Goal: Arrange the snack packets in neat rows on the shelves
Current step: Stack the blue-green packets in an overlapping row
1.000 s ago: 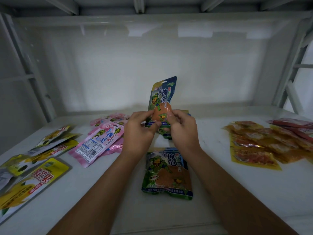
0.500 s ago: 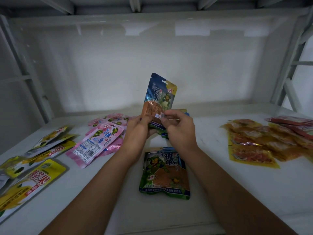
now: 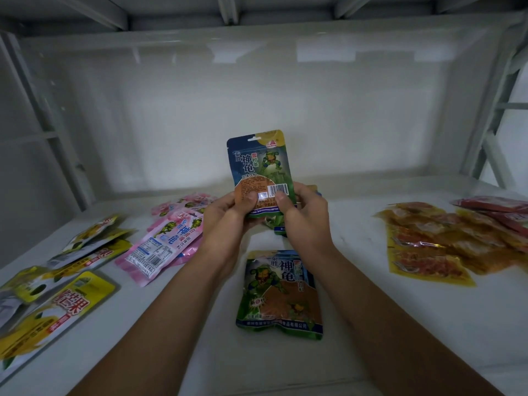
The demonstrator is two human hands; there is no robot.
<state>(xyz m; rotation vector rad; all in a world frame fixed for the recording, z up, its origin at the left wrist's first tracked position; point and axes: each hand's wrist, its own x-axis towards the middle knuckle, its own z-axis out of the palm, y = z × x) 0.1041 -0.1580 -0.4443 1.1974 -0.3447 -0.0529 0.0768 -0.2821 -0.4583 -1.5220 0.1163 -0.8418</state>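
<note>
Above the white shelf [image 3: 400,324], the blue-green packet [image 3: 258,164] now stands upright, front facing, turned from its earlier tilt. Left hand [image 3: 228,215] and right hand [image 3: 304,214] pinch its lower edge, thumbs in front.

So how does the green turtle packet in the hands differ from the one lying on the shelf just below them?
The held packet stands upright, pinched at its lower edge by the left hand and right hand; the lying packet rests flat on the shelf, untouched. The held packet shows a barcode label, the lying packet none. Both carry a cartoon turtle and large white characters on blue-green.
</note>
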